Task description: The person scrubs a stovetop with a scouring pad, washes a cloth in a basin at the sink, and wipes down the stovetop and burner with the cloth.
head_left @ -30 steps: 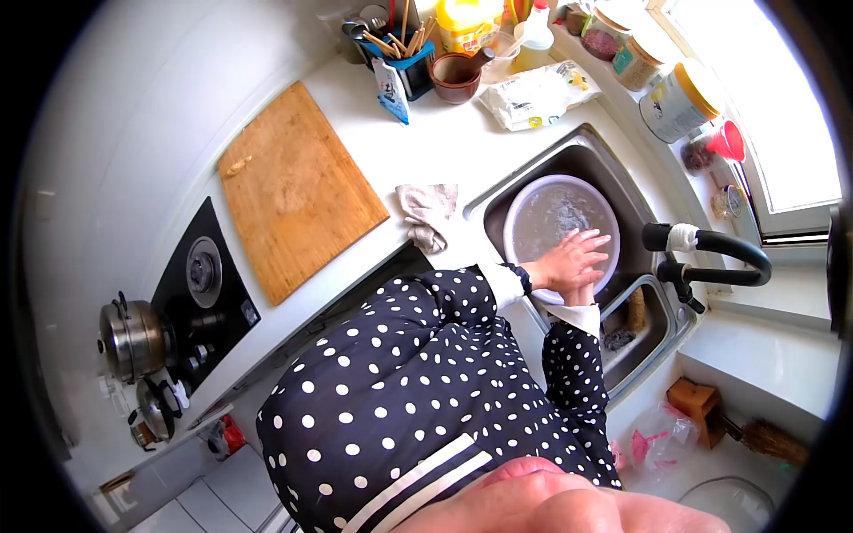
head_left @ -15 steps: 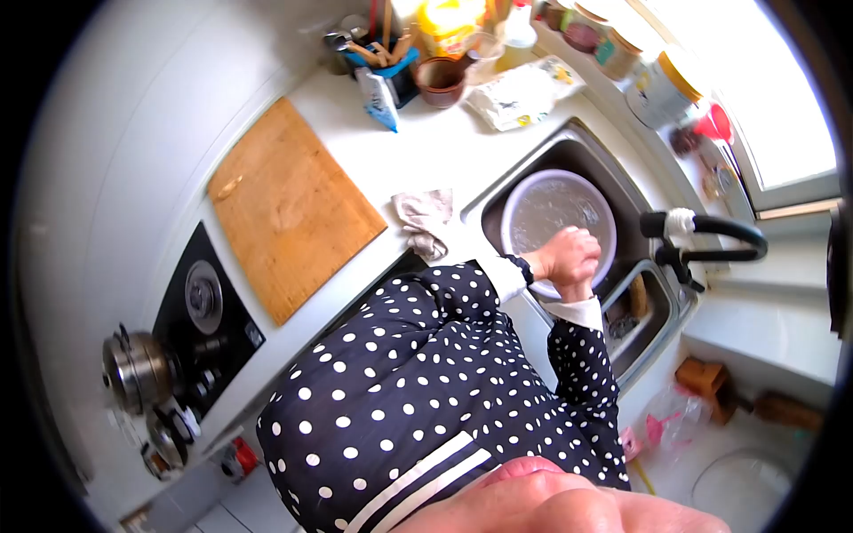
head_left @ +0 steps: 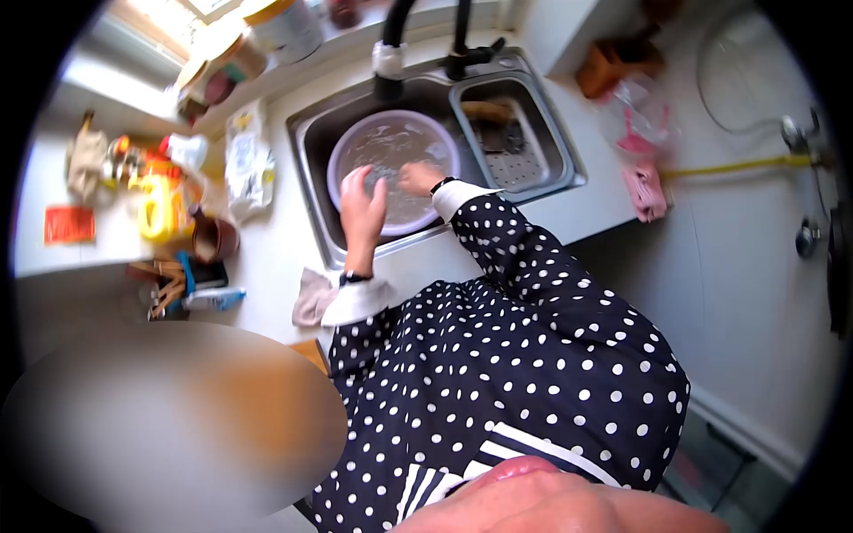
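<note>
"White countertop (head_left: 267, 275), with a stainless steel sink (head_left: 309, 155) let into it. What stands in the sink?"

"One round, pale lilac plastic basin (head_left: 404, 228), in the larger bowl, holding cloudy water (head_left: 386, 147)."

"And the hands?"

"Left hand (head_left: 364, 211) is over the basin's near side, its thumb spread away from the raised fingers. Right hand (head_left: 418, 180) is near it, over the water, fingers bent; they're blurred, so I can't tell whether they pinch anything."

"What's around them?"

"A black faucet (head_left: 388, 84) with white wrapping, beyond the basin; a crumpled beige cloth (head_left: 311, 298) on the countertop, near the left wrist."
</note>
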`<state>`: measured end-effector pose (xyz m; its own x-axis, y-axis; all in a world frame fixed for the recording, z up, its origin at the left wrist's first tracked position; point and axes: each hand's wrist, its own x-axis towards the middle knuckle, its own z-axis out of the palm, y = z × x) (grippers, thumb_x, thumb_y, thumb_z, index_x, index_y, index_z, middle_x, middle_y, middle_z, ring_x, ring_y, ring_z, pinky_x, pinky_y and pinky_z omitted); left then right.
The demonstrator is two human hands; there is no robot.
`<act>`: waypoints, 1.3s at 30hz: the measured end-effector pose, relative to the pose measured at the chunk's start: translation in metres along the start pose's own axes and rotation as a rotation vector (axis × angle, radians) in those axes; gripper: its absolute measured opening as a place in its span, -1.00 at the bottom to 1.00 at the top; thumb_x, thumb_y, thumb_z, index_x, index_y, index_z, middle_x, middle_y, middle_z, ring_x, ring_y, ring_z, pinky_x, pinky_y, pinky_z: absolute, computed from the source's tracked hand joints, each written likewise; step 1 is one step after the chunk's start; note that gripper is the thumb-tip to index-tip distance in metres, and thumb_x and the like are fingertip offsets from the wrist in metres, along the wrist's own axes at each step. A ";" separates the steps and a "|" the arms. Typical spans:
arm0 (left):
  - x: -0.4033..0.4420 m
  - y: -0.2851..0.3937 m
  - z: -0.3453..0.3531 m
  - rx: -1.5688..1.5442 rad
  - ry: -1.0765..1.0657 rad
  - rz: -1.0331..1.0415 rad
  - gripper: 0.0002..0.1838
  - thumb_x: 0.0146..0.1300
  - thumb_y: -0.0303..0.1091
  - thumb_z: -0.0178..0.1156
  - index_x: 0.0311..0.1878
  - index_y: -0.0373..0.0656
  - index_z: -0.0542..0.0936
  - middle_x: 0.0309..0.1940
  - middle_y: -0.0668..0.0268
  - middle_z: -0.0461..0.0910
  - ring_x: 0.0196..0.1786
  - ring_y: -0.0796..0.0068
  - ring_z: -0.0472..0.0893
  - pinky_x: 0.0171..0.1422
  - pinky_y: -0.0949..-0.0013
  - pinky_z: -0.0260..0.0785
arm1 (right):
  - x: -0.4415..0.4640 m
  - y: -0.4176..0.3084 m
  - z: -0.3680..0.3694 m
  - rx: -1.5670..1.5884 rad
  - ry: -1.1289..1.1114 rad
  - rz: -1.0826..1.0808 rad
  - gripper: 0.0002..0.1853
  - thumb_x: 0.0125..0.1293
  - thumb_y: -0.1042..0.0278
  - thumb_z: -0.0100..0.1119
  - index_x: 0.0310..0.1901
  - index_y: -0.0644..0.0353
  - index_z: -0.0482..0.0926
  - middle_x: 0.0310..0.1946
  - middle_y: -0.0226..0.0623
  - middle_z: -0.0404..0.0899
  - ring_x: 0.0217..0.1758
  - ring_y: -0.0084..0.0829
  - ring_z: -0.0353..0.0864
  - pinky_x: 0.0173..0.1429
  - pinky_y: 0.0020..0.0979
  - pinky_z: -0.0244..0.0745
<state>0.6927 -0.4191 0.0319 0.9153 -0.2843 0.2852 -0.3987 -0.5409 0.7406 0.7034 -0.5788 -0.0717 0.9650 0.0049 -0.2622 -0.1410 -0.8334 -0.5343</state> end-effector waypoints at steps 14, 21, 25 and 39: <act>-0.049 0.039 0.029 -0.234 -0.004 -0.020 -0.56 -0.06 -0.40 0.31 -0.04 -0.22 0.49 -0.14 0.16 0.48 -0.13 0.32 0.51 -0.04 0.36 0.39 | -0.059 -0.023 -0.047 1.704 -0.175 0.151 -0.66 0.42 0.07 -0.23 -0.07 0.17 0.37 -0.36 -0.28 0.47 -0.30 -0.43 0.49 -0.13 -0.37 0.44; -0.085 0.044 0.055 -0.292 0.471 -0.174 -0.71 0.04 -0.38 0.19 -0.12 -0.20 0.56 -0.24 0.13 0.54 -0.16 0.21 0.52 -0.08 0.28 0.37 | -0.104 -0.028 -0.089 1.152 -0.618 -0.183 -0.56 0.29 0.48 0.05 0.20 0.31 0.28 0.05 -0.25 0.43 0.08 -0.47 0.44 0.17 -0.45 0.35; -0.138 0.084 0.020 -0.291 0.646 -0.289 -0.77 0.11 -0.36 0.19 -0.15 -0.21 0.56 -0.40 0.21 0.55 -0.39 0.36 0.54 -0.25 0.38 0.38 | -0.114 -0.041 -0.104 0.969 -0.672 -0.269 -0.66 0.23 0.52 0.10 0.05 0.34 0.41 -0.14 -0.36 0.52 -0.17 -0.61 0.47 -0.09 -0.63 0.35; -0.436 0.186 -0.070 -0.429 0.923 -0.518 -0.49 -0.02 -0.39 0.33 0.04 -0.15 0.39 -0.04 0.34 0.49 0.09 0.45 0.45 0.16 0.26 0.24 | -0.326 -0.191 0.017 0.442 -0.991 -1.011 -0.87 0.33 0.34 0.03 -0.25 0.22 0.43 -0.56 -0.58 0.36 -0.58 -0.72 0.20 -0.52 -0.63 0.11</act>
<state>0.2232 -0.3402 0.0881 0.7270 0.6805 0.0917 -0.0712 -0.0581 0.9958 0.4122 -0.4115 0.1020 0.1777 0.9836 0.0297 0.2523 -0.0164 -0.9675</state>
